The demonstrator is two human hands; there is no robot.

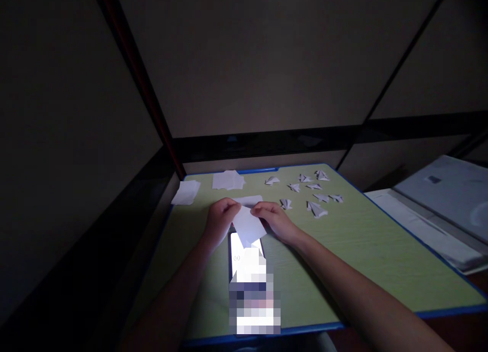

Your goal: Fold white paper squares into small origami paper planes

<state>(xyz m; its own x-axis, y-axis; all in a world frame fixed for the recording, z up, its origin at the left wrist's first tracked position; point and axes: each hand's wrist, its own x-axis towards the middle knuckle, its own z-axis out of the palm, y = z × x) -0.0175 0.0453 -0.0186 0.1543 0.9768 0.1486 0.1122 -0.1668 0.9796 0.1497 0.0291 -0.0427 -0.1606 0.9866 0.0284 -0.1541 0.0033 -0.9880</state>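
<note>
A small white sheet of paper (248, 227) is held up between my two hands above the table. My left hand (223, 217) pinches its upper left corner, and my right hand (275, 218) grips the upper right edge with thumb and fingers. Below the sheet lies a lit phone (237, 259), its screen bright and its near part blurred out. Just behind my hands another piece of white paper (249, 199) rests on the tabletop, partly hidden by them. Several small folded paper shapes (315, 208) are spread to the right of my right hand.
The green table (381, 270) has a blue rim and stands against a wall. Stacks of white paper (229, 180) and loose sheets (185, 193) lie at the far left. Beyond the right edge is a large pale box-like object (446, 194).
</note>
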